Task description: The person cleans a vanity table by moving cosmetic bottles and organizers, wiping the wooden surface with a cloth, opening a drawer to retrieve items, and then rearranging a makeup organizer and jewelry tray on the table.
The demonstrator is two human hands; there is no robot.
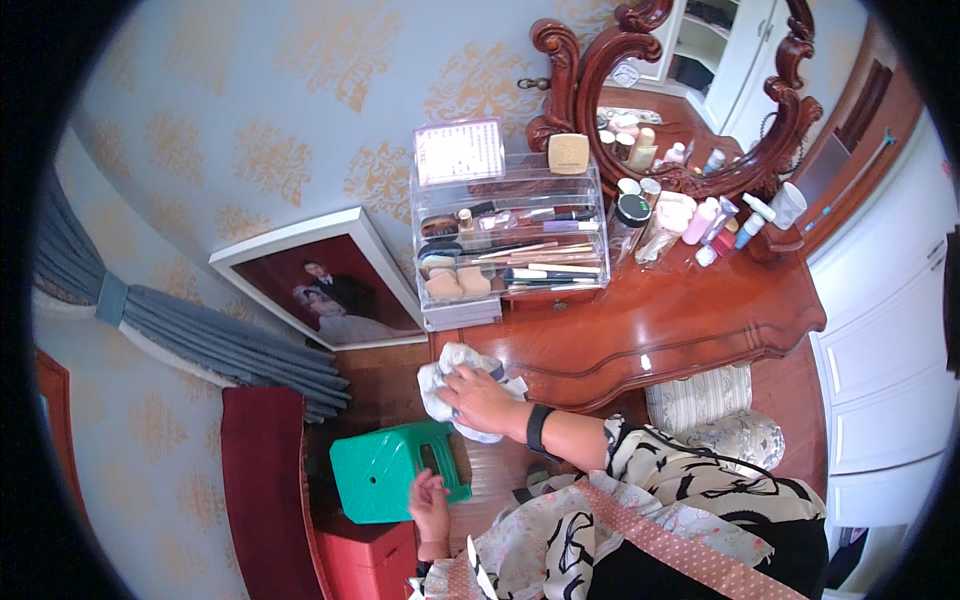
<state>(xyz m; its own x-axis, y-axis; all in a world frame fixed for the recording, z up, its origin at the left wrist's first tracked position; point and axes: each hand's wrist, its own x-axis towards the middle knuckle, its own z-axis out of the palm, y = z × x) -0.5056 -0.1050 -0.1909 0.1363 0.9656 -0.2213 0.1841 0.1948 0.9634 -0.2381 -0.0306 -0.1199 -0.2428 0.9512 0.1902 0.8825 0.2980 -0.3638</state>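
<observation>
My right hand (480, 399), with a black band on its wrist, presses a white cloth (441, 373) against the left front corner of a reddish-brown wooden dressing table (675, 307). Part of the cloth hangs past the edge, and the palm hides some of it. Lower down, my left hand (430, 501) is raised near a green plastic stool (379, 472), fingers loosely bent and holding nothing. Behind the cloth, a clear acrylic organizer (517, 296) holds makeup brushes and sponges.
Bottles and tubes (701, 221) stand before a carved-frame mirror (570, 97). A framed picture (390, 277) leans on the wall beside a gray curtain (217, 356). A red box (367, 562) lies below the stool; a patterned upholstered seat (701, 397) is partly under the table.
</observation>
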